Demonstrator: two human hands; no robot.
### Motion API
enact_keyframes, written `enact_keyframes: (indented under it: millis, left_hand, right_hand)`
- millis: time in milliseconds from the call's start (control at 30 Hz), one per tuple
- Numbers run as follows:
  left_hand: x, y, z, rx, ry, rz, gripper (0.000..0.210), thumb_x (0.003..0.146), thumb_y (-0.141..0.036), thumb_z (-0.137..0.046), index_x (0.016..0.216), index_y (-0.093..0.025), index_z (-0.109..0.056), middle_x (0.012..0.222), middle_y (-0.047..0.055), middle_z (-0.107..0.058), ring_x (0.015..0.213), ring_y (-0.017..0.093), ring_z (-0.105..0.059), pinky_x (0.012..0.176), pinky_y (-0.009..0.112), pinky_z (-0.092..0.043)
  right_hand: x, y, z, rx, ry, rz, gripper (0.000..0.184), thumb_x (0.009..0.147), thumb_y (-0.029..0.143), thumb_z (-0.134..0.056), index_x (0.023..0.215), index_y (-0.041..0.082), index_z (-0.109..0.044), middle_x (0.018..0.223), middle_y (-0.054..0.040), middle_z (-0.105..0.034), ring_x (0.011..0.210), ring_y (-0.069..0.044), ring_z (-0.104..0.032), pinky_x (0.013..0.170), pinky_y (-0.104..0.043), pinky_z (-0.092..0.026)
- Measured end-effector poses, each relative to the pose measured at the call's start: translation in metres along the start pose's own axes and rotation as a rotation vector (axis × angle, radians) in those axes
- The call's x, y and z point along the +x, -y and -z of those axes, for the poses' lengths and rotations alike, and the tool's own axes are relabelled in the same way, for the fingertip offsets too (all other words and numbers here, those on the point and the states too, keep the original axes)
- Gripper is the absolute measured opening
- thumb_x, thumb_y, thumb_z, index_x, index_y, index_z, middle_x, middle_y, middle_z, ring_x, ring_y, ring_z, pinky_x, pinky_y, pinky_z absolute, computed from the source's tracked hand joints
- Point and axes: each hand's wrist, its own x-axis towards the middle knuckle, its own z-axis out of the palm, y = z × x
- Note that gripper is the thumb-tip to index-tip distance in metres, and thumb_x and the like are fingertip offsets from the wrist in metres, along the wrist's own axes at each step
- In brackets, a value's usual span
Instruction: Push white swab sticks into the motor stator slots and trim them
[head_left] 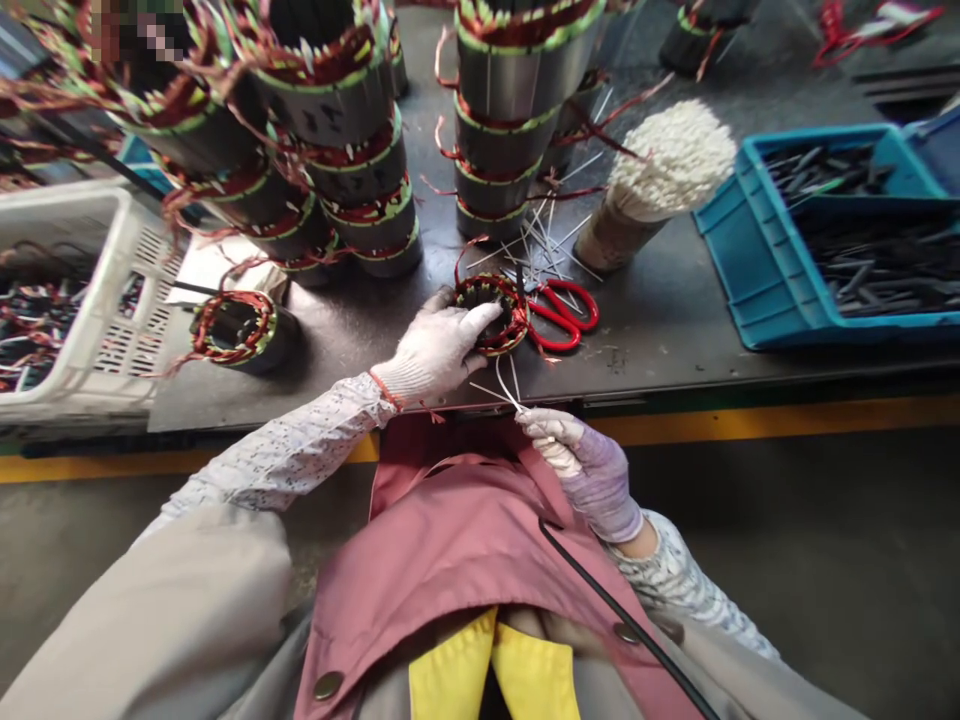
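Note:
My left hand (439, 345), in a white knit glove, grips a small motor stator (512, 338) near the table's front edge. Its thumb lies over the bore and the fingers wrap the near side; red-brown windings ring the top. Just in front, my right hand (581, 460), in a purple and white glove, is closed on a few thin white cable ties (510, 385). Their free ends loop up towards the stator, apparently without touching it. Red-handled scissors (566, 315) lie against the stator's right side, their blades partly hidden.
Stacked stators (495, 130) rise behind my hands, with a single stator (251, 335) at left. A white basket (112, 240) holds wired parts. Loose tie strips (547, 235) lie near a container of white cable ties (619, 235). Blue bins (757, 240) hold black pieces at right.

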Motion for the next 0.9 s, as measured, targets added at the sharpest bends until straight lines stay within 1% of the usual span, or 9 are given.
enact_keyframes:
  millis: [100,233,300,433,533,633,733,800,900]
  left_hand:
    - [-0.001,-0.001,0.000,0.016,-0.023,0.019,0.071,0.080,-0.030,-0.069,0.143,-0.011,-0.043,0.126,0.016,-0.064,0.118,0.030,-0.060,0.114,0.049,-0.033]
    - [0.000,0.000,-0.003,0.056,0.012,0.021,0.066,0.081,-0.032,-0.069,0.140,-0.013,-0.048,0.097,0.009,-0.073,0.098,0.028,-0.068,0.116,0.052,-0.027]
    - [0.001,0.001,-0.005,0.060,-0.002,0.021,0.065,0.080,-0.032,-0.069,0.139,-0.014,-0.049,0.094,0.008,-0.073,0.095,0.027,-0.069,0.116,0.051,-0.028]
    - [0.002,0.001,-0.007,0.018,-0.024,0.018,0.065,0.079,-0.031,-0.070,0.139,-0.014,-0.050,0.098,0.009,-0.073,0.099,0.028,-0.069,0.116,0.050,-0.029]
    - [-0.002,-0.002,-0.011,-0.095,-0.044,0.077,0.065,0.078,-0.030,-0.070,0.138,-0.014,-0.050,0.104,0.010,-0.073,0.104,0.028,-0.068,0.115,0.050,-0.030]
    - [-0.010,-0.009,-0.022,-0.330,-0.164,0.173,0.061,0.082,-0.025,-0.065,0.140,-0.018,-0.046,0.112,0.007,-0.073,0.115,0.024,-0.064,0.120,0.048,-0.025]
    - [-0.016,-0.016,-0.036,-0.510,-0.351,0.242,0.048,0.089,-0.022,-0.057,0.136,-0.021,-0.048,0.109,0.005,-0.075,0.115,0.019,-0.065,0.121,0.045,-0.023]
    - [-0.017,-0.019,-0.041,-0.474,-0.435,0.232,0.033,0.091,-0.024,-0.055,0.124,-0.022,-0.060,0.107,0.005,-0.076,0.108,0.018,-0.069,0.120,0.045,-0.025]
    - [-0.014,-0.018,-0.042,-0.341,-0.475,0.137,0.019,0.094,-0.028,-0.054,0.102,-0.025,-0.071,0.104,0.003,-0.076,0.101,0.017,-0.071,0.120,0.048,-0.023]
  right_hand:
    - [0.002,0.007,-0.001,0.013,0.014,0.008,0.016,0.089,0.012,-0.058,0.095,0.021,-0.070,0.104,-0.0060,-0.075,0.097,-0.017,-0.072,0.084,-0.027,-0.062]
    - [-0.008,0.014,0.004,-0.053,-0.002,-0.003,0.019,0.089,0.011,-0.058,0.099,0.022,-0.070,0.104,-0.0051,-0.075,0.097,-0.017,-0.072,0.084,-0.027,-0.062]
    - [-0.013,0.012,0.003,-0.069,-0.031,-0.035,0.019,0.090,0.013,-0.058,0.100,0.022,-0.071,0.103,-0.0044,-0.075,0.096,-0.016,-0.072,0.084,-0.026,-0.062]
    - [0.000,-0.007,-0.014,-0.078,-0.100,-0.106,0.017,0.090,0.019,-0.059,0.101,0.022,-0.071,0.102,-0.0037,-0.075,0.092,-0.016,-0.072,0.085,-0.028,-0.061]
    - [0.026,-0.028,-0.033,-0.057,-0.193,-0.020,0.015,0.091,0.023,-0.058,0.097,0.021,-0.071,0.102,-0.0047,-0.075,0.092,-0.016,-0.072,0.084,-0.029,-0.061]
    - [0.049,-0.041,-0.044,-0.073,-0.258,0.088,0.012,0.089,0.023,-0.061,0.094,0.021,-0.072,0.095,-0.0042,-0.076,0.089,-0.016,-0.072,0.084,-0.029,-0.060]
    - [0.056,-0.036,-0.041,-0.095,-0.244,0.031,0.011,0.087,0.022,-0.064,0.094,0.022,-0.071,0.091,-0.0030,-0.076,0.085,-0.016,-0.072,0.081,-0.028,-0.060]
    - [0.056,-0.026,-0.036,-0.120,-0.232,0.031,0.007,0.086,0.023,-0.065,0.090,0.021,-0.071,0.091,-0.0036,-0.074,0.085,-0.016,-0.071,0.080,-0.029,-0.059]
    - [0.060,-0.013,-0.030,-0.205,-0.193,0.083,0.005,0.086,0.024,-0.065,0.085,0.021,-0.069,0.089,-0.0050,-0.072,0.083,-0.016,-0.069,0.078,-0.030,-0.058]
